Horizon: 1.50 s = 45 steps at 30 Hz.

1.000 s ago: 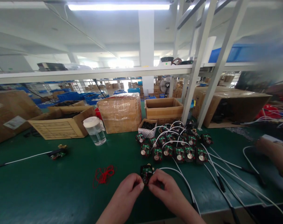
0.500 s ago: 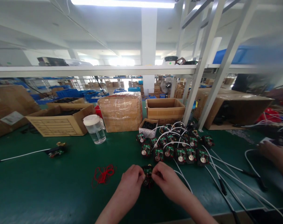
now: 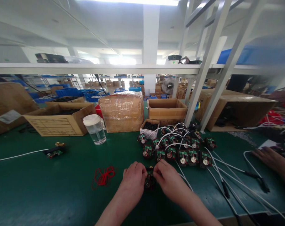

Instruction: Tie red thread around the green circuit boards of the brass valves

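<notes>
A small black module with a green circuit board (image 3: 150, 182) sits on the bench directly in front of me. My left hand (image 3: 134, 179) is closed on its left side, thumb and fingertips pinched together near the top edge. My right hand (image 3: 166, 177) pinches at the opposite side. Whatever fine part lies between the fingertips is too small to make out. Just beyond my hands, several similar circuit board modules (image 3: 182, 157) with white cables stand in rows. To the left of my left hand lies a tangle of thin red wire (image 3: 104, 176).
Another module (image 3: 55, 152) with a white cable lies far left. A lidded water jar (image 3: 95, 130) stands before the cardboard boxes (image 3: 121, 113). White cables (image 3: 236, 182) spread across the right side. A co-worker's hand (image 3: 271, 158) rests at the far right. A metal shelf post (image 3: 207, 67) rises behind.
Both my hands stay at the module, with my fingers shifted slightly up its sides. The co-worker's hand has moved left and down onto the bench. The view has shifted a little.
</notes>
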Available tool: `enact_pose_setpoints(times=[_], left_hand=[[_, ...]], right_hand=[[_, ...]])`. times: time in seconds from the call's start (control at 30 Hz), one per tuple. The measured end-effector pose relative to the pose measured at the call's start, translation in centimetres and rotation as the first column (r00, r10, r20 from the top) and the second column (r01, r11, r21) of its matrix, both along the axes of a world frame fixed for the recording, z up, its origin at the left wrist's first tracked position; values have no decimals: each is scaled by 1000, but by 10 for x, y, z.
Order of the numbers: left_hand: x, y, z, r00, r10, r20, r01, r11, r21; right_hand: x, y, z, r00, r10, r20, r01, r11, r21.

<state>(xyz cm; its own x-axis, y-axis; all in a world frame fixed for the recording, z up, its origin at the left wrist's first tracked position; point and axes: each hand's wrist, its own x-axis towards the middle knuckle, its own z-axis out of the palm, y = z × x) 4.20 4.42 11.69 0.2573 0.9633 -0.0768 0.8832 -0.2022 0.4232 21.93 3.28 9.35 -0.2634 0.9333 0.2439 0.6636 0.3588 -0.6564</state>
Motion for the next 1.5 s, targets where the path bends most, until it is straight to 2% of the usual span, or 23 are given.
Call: enact_pose_setpoints(times=[0.27,0.5,0.8,0.93,1.13,1.3,1.5], left_hand=[[2,2,-1,998,-8,-62,7,1000,-2],[5,6,0,994,8,-112,-5,1000,27],[0,10,-19,993,-22,-118,45,979,201],[1,10,-20,993,-36,-111,63,967,247],[-2,12,-20,998,-62,-30,68,963,259],[-5,13,-20,996,-37,79,22,981,190],[-10,16,-24,940,5,341,-27,998,59]], right_hand=[[-3,5,11,975,7,223,-17,999,45],[-11,10,1,920,-60,387,-5,986,165],[-14,9,-15,838,-131,529,-72,936,346],[-13,7,-21,857,-148,494,-50,930,365],[-13,6,-18,912,-116,393,-21,945,327],[-10,8,-20,987,-98,127,76,983,169],[-4,12,-27,988,-62,-145,69,997,41]])
